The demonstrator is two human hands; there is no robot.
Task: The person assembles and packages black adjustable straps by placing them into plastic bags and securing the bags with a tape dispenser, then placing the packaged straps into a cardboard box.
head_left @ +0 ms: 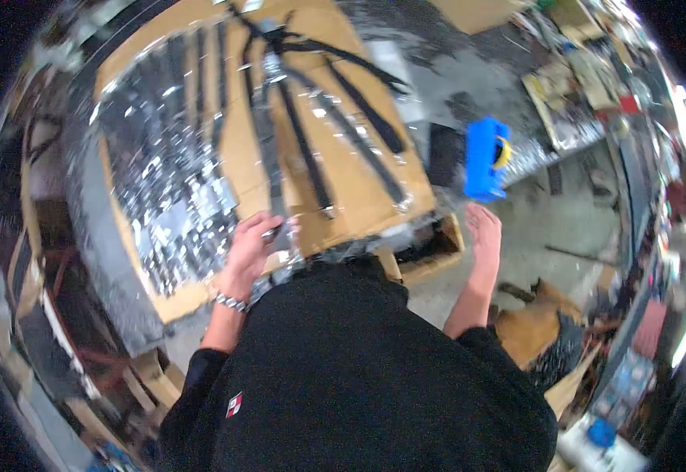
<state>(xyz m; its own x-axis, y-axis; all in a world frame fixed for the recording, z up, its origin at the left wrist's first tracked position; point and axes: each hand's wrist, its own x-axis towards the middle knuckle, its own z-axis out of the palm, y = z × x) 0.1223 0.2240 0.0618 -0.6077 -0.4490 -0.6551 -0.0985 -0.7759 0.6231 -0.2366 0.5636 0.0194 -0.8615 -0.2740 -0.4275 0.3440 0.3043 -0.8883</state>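
Observation:
My left hand (pixel 252 245), with a metal bracelet on its wrist, pinches the lower end of a long dark strip (pixel 266 149) in clear plastic. Several other dark strips (pixel 302 149) fan out beside it on a cardboard sheet (pixel 240 169). To the left on the same sheet lies a broad layer of shiny plastic-wrapped strips (pixel 170 173). My right hand (pixel 483 226) is raised at the right, its fingers extended and holding nothing. Just above it is a blue tape dispenser (pixel 484 160) with a yellow part, near the table's right edge.
An open cardboard box (pixel 437 256) stands below the cardboard sheet's lower right corner. Brown material and dark plastic (pixel 539 326) lie on the floor at the right. Cluttered shelves (pixel 641 338) line the right side, and more cardboard (pixel 158 377) is at the lower left.

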